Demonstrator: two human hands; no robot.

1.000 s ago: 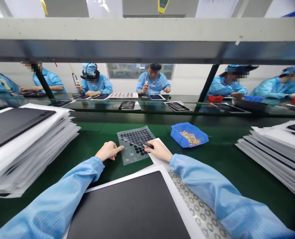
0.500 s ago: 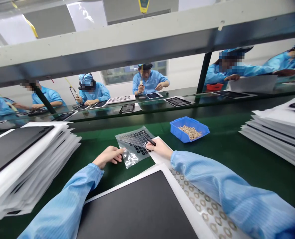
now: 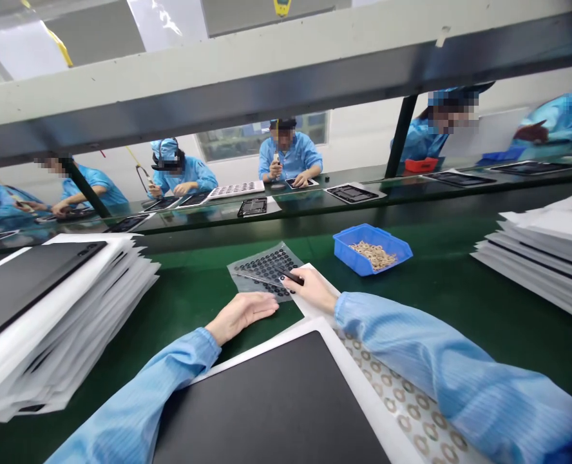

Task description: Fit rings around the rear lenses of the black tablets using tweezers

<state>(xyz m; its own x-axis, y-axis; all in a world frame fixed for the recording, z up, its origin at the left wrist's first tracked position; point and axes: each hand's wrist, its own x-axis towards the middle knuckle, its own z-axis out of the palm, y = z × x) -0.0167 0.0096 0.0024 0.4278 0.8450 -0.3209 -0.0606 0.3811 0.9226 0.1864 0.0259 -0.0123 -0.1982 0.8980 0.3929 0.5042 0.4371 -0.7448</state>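
My right hand (image 3: 312,290) grips black tweezers (image 3: 293,277), their tips pointing left over a clear sheet of black ring stickers (image 3: 254,264). A small dark ring shows near the tips; whether they pinch it I cannot tell. Fingers stretched out and together, my left hand (image 3: 245,312) lies palm-side down by the sheet's near edge and appears to hold nothing. Closer to me, a flat black panel (image 3: 271,399) rests on white paper, between my forearms. A sheet of pale ring stickers (image 3: 406,403) lies partly under my right sleeve.
A blue bin (image 3: 348,258) of small tan rings stands beyond my right hand. Stacks of panels and white sheets rise at left (image 3: 87,322) and right (image 3: 532,258). Across the line, several co-workers in blue sit below an overhead beam (image 3: 266,71).
My left hand has moved right and straightened its fingers. The sheet's loose clear near corner no longer shows beside it. My right hand stays almost in place with the tweezers.
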